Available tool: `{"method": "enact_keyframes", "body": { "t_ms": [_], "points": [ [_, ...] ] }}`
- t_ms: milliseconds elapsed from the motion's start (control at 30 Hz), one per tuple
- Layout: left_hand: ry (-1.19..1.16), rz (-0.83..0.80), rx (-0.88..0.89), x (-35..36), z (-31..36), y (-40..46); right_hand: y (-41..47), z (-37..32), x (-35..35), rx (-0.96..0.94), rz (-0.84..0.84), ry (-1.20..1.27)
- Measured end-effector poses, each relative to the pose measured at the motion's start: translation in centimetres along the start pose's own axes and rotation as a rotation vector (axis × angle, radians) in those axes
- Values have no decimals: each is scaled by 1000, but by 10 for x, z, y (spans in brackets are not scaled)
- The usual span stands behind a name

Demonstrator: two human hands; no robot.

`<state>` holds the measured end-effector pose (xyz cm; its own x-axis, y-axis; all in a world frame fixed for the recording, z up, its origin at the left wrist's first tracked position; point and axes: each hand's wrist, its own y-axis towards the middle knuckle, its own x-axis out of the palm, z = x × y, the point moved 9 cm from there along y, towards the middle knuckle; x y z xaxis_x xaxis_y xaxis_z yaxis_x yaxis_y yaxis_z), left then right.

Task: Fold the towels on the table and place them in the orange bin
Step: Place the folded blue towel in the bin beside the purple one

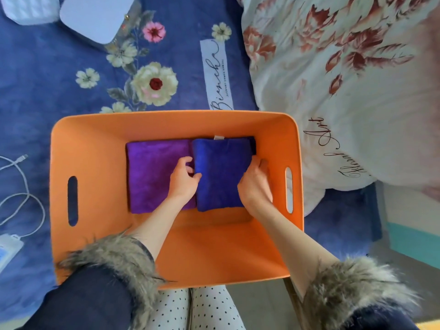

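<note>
An orange bin (pixel 95 144) with cut-out handles stands on a blue flowered cloth. Inside it lie two folded towels side by side: a purple towel (pixel 152 172) on the left and a blue towel (pixel 219 172) on the right. My left hand (pixel 183 179) grips the blue towel's left edge, fingers curled under it, over the seam between the two towels. My right hand (pixel 256 184) grips the blue towel's right edge, fingers tucked down beside the bin's right wall.
A white floral quilt (pixel 345 79) is bunched at the right, touching the bin's right side. A white cable (pixel 26 186) and a white device (pixel 9 248) lie at the left. A pale box (pixel 95 17) sits at the far left.
</note>
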<state>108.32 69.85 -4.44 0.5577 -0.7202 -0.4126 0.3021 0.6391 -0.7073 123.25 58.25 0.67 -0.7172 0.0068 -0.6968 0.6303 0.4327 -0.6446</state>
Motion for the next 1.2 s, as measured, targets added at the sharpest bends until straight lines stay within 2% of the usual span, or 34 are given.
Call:
{"method": "enact_keyframes", "body": {
  "t_ms": [67,133,200,300,400,733,867,1000,1200],
  "points": [
    [164,67,186,-6,15,-8,-7,-3,7,-74,-20,-212],
    [426,88,417,-4,30,-23,-14,-9,23,-229,-1,-612],
    [722,-9,589,13,33,-35,-16,-10,35,-337,10,-821],
    [1075,-138,636,32,20,-29,-4,-5,42,-360,-41,-1032],
    [1214,-144,632,37,19,-8,22,0,42,-305,-110,-1158],
    [1212,-192,554,35,14,23,48,7,52,-264,-132,-1129],
    [1132,-209,564,23,25,2,23,3,48,-239,-194,-839],
    [957,-145,600,-5,36,-49,-29,-12,26,-246,-138,-521],
    [761,-93,623,-46,65,-133,-113,-31,-20,-280,-40,-437]
  ]
}}
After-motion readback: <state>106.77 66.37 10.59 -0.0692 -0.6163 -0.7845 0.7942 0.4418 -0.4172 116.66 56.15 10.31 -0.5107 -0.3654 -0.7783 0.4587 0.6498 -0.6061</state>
